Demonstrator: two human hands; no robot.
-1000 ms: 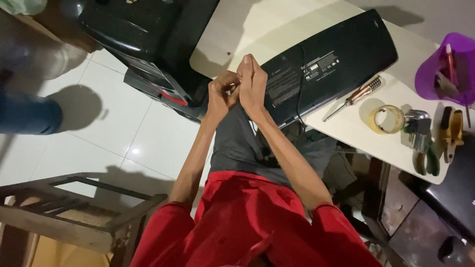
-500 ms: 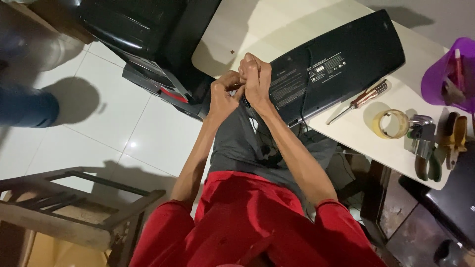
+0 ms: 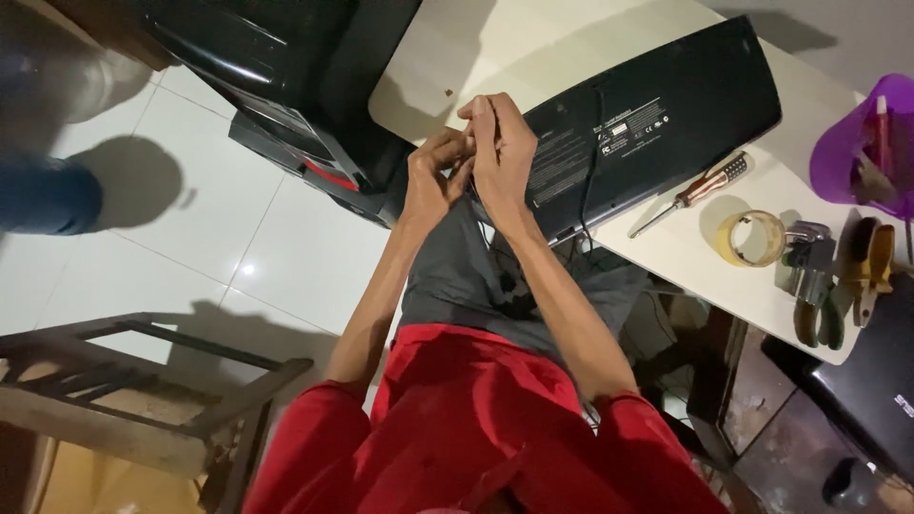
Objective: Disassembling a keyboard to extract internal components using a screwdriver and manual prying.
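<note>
We pinch sth tiny, can't tell what, btwn left hand (image 3: 433,176) & right hand (image 3: 500,143), both clenched; upturned black keyboard (image 3: 657,119) lies just right, long axis running away rightward, right hand nearer.

One camera, worn on the person's head, is looking steeply down past the red shirt, close over both forearms. It is taking in the white table (image 3: 666,257) edge ahead and to the right, and the tiled floor (image 3: 190,276) on the left. No second view is sharing the scene.
</note>
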